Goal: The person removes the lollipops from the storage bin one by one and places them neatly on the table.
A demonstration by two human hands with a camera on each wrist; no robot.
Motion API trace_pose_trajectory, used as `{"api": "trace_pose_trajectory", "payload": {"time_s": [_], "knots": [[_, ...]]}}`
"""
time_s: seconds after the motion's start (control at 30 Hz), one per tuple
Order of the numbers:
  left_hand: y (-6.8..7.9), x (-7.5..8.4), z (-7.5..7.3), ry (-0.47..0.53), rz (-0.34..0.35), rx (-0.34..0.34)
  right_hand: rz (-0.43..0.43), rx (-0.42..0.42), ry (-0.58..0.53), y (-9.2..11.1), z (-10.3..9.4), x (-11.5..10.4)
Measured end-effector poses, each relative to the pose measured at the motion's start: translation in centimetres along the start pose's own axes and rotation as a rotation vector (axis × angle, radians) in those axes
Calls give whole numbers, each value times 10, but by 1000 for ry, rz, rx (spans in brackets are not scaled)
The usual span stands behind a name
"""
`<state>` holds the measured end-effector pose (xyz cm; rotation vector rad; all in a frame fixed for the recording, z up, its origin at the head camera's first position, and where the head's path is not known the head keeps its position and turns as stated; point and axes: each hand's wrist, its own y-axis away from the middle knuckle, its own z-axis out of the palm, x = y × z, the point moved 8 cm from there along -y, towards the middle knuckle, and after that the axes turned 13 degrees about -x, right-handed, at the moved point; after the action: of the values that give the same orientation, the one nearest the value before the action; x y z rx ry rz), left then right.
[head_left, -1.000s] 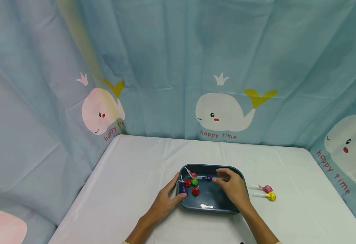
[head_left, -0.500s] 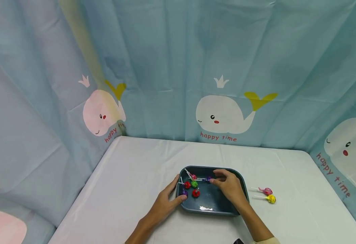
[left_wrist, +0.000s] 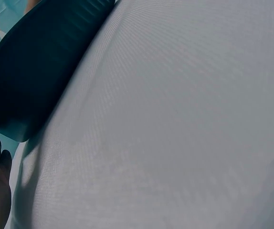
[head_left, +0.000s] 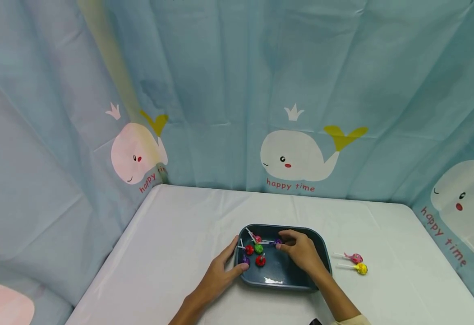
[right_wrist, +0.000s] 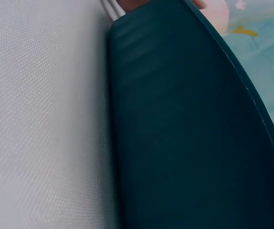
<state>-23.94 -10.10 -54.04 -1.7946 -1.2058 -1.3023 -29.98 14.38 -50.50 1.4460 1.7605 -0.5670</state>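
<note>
A blue curtain (head_left: 212,67) hangs behind a white desk (head_left: 180,234), which carries a dark tray (head_left: 289,271). The left hand (head_left: 220,271) clamps the tray's left rim between thumb and fingers; the right hand (head_left: 301,251) has thumb and forefinger at a purple lollipop (head_left: 278,241) inside the tray, but I cannot tell whether they pinch it. Other lollipops (head_left: 260,260) in red, green, pink and purple lie further left. A yellow lollipop (head_left: 361,268) and a pink lollipop (head_left: 356,258) lie right of the tray.

Red "happy time" lettering (head_left: 278,183) is marking the curtain (head_left: 204,90) at twelve, three and, partly hidden, ten o'clock from the worktop (head_left: 403,280).
</note>
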Motion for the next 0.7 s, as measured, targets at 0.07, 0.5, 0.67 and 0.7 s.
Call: {"api": "trace_pose_trajectory", "payload": {"time_s": [0.07, 0.5, 0.67, 0.7], "knots": [[0, -1, 0, 0, -3, -2, -8, -9, 18, 0, 1, -1], [-2, -2, 1, 14, 15, -11, -13, -18, 110, 1, 8, -3], [-2, -2, 1, 14, 20, -15, -5, -30, 111, 1, 9, -4], [-2, -2, 1, 16, 20, -14, -5, -30, 108, 1, 9, -5]]}}
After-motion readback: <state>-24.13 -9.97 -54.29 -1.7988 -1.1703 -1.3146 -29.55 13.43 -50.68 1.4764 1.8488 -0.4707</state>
